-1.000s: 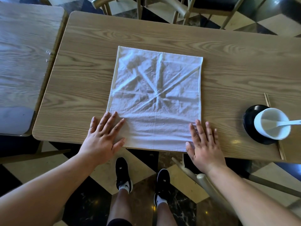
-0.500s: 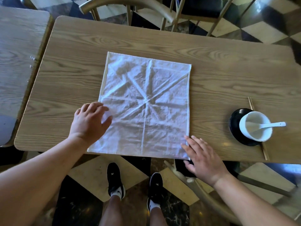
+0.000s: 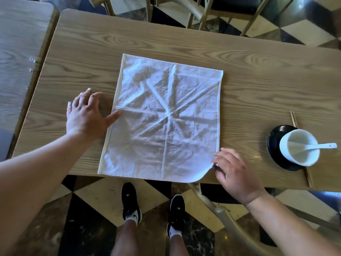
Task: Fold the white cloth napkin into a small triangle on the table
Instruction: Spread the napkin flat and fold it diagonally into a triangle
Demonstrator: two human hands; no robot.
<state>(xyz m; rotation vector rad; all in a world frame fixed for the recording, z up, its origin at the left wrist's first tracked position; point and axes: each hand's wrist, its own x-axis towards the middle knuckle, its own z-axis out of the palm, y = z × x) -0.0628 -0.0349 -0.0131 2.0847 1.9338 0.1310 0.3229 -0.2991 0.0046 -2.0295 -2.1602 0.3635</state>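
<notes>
Both grips are loose: the left hand (image 3: 84, 115) lies flat on the counter (image 3: 258, 74) with fingers spread, only its thumb tip touching the left hem of the white cloth napkin (image 3: 166, 119) about halfway along that side. The right hand (image 3: 235, 174) sits at the napkin's near right corner, fingers slightly curled and open; that corner is lifted and curled under so the outline there looks rounded, with the fingertips at the raised edge. Whether they actually pinch the cloth I cannot tell.

Between the two hands the napkin is spread open and nearly flat, close to the near edge of the counter, its near hem reaching or just overhanging that edge. It is a near-square sheet, slightly longer from the near edge to the far edge, and skewed a little so the far end leans to the right. Old creases cross at its middle in a star: one running near-to-far, one side-to-side, two diagonal.

Well to the right, near the counter's edge, a white cup (image 3: 299, 149) with a white spoon (image 3: 319, 146) resting in it stands on a black saucer (image 3: 275, 137), with chopsticks (image 3: 293, 121) lying beside and partly under them. A wooden chair back (image 3: 221, 215) shows below the near edge, another chair (image 3: 193, 10) beyond the far side, and a second table (image 3: 20, 52) to the left.
</notes>
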